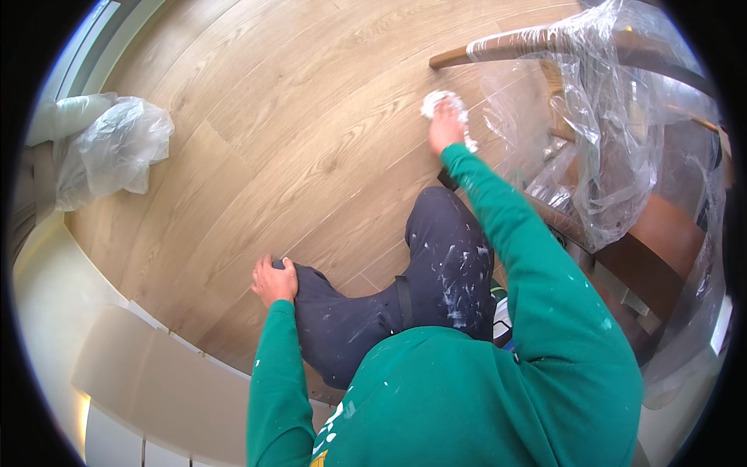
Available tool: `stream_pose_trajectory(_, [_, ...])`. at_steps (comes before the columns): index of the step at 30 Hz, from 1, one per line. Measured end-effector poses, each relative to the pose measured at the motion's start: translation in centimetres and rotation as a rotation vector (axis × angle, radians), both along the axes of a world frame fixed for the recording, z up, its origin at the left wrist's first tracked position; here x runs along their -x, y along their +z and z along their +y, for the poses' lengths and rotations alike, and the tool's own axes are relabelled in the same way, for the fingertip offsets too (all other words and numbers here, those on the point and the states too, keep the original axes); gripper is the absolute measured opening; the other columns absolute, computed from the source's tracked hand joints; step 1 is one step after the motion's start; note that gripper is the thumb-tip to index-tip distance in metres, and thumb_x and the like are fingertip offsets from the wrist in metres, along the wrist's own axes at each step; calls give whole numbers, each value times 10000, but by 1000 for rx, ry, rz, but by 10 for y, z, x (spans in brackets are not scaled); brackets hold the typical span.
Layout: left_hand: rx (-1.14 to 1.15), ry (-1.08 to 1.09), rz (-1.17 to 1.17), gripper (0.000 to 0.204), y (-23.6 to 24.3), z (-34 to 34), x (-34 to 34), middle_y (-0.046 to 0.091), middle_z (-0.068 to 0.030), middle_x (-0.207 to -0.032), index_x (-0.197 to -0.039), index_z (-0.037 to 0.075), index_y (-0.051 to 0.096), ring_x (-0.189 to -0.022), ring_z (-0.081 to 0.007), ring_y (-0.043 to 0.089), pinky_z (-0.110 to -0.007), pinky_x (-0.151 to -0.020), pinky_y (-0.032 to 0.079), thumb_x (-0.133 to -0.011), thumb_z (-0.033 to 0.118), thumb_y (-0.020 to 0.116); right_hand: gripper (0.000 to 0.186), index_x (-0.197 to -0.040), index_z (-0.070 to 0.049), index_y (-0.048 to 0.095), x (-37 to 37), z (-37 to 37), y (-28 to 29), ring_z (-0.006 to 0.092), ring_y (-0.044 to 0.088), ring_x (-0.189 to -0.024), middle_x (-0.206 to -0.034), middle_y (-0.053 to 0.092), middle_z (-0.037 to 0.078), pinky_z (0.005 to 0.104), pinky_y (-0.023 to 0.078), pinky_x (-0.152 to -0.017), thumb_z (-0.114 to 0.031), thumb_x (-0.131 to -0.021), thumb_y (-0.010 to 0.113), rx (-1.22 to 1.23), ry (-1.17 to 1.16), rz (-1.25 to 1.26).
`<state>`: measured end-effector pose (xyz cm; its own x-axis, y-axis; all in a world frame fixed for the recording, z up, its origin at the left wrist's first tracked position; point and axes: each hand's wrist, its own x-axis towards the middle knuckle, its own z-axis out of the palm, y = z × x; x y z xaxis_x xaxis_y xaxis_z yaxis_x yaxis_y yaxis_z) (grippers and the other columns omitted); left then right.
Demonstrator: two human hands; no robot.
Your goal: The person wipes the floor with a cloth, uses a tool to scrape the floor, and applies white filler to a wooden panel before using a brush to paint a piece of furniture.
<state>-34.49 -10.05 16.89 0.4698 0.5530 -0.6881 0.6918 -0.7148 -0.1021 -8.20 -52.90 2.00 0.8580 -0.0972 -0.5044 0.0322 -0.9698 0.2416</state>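
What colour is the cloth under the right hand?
White; the cloth shows best in the head view.

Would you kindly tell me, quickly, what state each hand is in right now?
Left hand: open, resting on the left knee, holding nothing visible.
Right hand: closed on a crumpled white cloth.

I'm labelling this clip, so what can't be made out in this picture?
Head view, hidden: the crumpled white cloth's middle, under the bare right hand.
Head view, partly hidden: the small black object, by the green right sleeve.
Head view, cut off: brown wooden furniture under clear plastic, by the right rim.
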Motion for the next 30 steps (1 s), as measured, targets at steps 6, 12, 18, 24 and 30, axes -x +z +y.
stream_pose_trajectory(6, [5, -4, -7, 557, 1, -3, -4, 543, -113, -1444, -1341, 85, 615, -1380, -305, 448, -544, -1137, 337, -894, 416, 613, 633, -1569, -49, 286, -34, 32, 27, 373, 266, -1511, -1666, 241, 128, 534, 358, -1125, -195, -976, 456, -79, 2, -197])
stream_pose_trajectory(12, [7, 0, -3, 559, 1, -1, -2, 540, -106, -1448, -1342, 83, 615, -1384, -298, 444, -542, -1143, 328, -896, 419, 612, 640, -1554, -34, 316, -28, 63, 14, 414, 298, -1481, -1654, 248, 172, 593, 384, -1087, -217, -966, 489, -57, -51, -169])
stream_pose_trajectory(18, [6, -2, 1, 549, 2, -3, -4, 549, -83, -1429, -1338, 90, 617, -1374, -290, 451, -542, -1130, 340, -901, 422, 608, 612, -1547, 1, 308, 34, 63, 9, 395, 319, -1476, -1628, 286, 194, 569, 353, -1132, -200, -985, 442, -106, 83, -83])
stream_pose_trajectory(24, [6, -6, -60, 541, -3, 2, 6, 558, -85, -1416, -1327, 93, 622, -1364, -293, 459, -542, -1116, 353, -895, 418, 617, 746, -1563, -43, 264, -54, -28, 44, 327, 350, -1470, -1618, 302, 170, 495, 373, -1149, -195, -907, 585, -59, -381, 41])
stream_pose_trajectory(30, [8, 3, -35, 544, 3, -1, 3, 556, -90, -1420, -1324, 89, 625, -1370, -294, 455, -538, -1119, 351, -887, 413, 626, 731, -1562, -59, 288, -1, -9, 41, 303, 322, -1489, -1633, 274, 170, 480, 313, -1195, -166, -900, 580, -74, -208, -19])
